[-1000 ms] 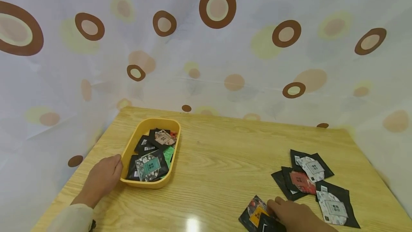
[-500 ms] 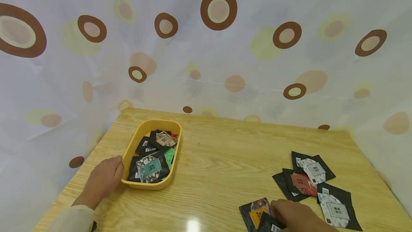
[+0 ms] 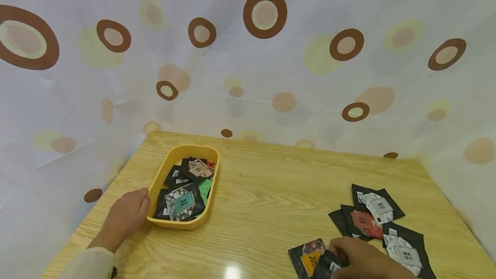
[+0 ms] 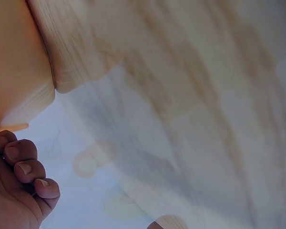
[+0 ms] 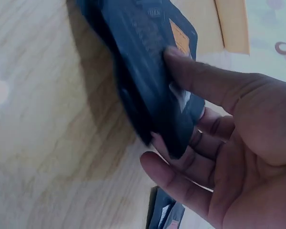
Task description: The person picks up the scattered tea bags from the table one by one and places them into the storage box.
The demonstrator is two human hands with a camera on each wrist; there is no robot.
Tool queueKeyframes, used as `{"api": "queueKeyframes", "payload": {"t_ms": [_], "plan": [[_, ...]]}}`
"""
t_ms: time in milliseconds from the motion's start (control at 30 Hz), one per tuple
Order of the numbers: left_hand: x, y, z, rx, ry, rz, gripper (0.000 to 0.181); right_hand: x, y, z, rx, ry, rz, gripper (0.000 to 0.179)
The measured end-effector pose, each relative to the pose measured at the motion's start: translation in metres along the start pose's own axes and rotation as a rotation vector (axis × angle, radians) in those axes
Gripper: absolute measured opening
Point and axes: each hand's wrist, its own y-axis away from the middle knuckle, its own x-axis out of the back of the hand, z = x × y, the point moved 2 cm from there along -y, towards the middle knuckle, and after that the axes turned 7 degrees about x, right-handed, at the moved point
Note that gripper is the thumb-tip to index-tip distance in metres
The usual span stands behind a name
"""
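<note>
My left hand (image 3: 125, 214) grips the near-left rim of a yellow plastic tub (image 3: 182, 224) in the head view. Its curled fingers (image 4: 28, 167) meet the tub's edge in the left wrist view. Several black sachets with printed labels lie in the tub, a teal-labelled sachet (image 3: 184, 201) on top. At the lower right, my right hand (image 3: 364, 257) pinches black sachets (image 5: 148, 71) between thumb and fingers. One is an orange-labelled sachet (image 3: 310, 259); a plain black back with a barcode (image 3: 327, 264) overlaps it. How many it holds, I cannot tell.
Right of my right hand lie more loose sachets: a red-labelled sachet (image 3: 364, 222), a white-labelled sachet (image 3: 379, 206) overlapping it, and another white-labelled sachet (image 3: 404, 251). The wooden table (image 3: 263, 184) ends at a spotted curtain (image 3: 248, 68) behind and at both sides.
The sachets in my right hand have turned and shifted slightly, and the right hand has moved a little to the right. My left hand stays on the tub.
</note>
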Motion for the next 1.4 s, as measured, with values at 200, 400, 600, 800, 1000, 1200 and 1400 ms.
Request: {"api": "queueKeyframes", "payload": {"t_ms": [200, 400, 600, 800, 1000, 1200, 1400], "plan": [[0.002, 0.000, -0.001, 0.003, 0.005, 0.002, 0.027, 0.019, -0.007, -0.003, 0.086, -0.023, -0.010, 0.027], [0.004, 0.000, -0.002, -0.002, 0.001, 0.030, 0.027, 0.039, -0.018, -0.072, 0.170, 0.053, 0.101, 0.023], [0.003, 0.000, -0.002, -0.005, 0.004, 0.027, 0.027, 0.048, -0.039, -0.113, 0.184, 0.102, 0.187, 0.018], [0.007, -0.002, 0.001, -0.028, 0.013, 0.059, 0.028, 0.045, -0.074, -0.142, 0.257, 0.074, 0.289, 0.019], [0.006, -0.006, 0.001, -0.022, 0.005, 0.061, 0.027, 0.040, -0.128, -0.170, 0.191, -0.121, 0.305, 0.031], [0.003, -0.004, 0.002, -0.004, 0.013, 0.039, 0.027, 0.021, -0.186, -0.195, 0.104, -0.358, 0.325, 0.031], [0.001, -0.001, 0.000, -0.001, 0.019, 0.041, 0.027, -0.003, -0.236, -0.214, 0.049, -0.399, 0.343, 0.029]]}}
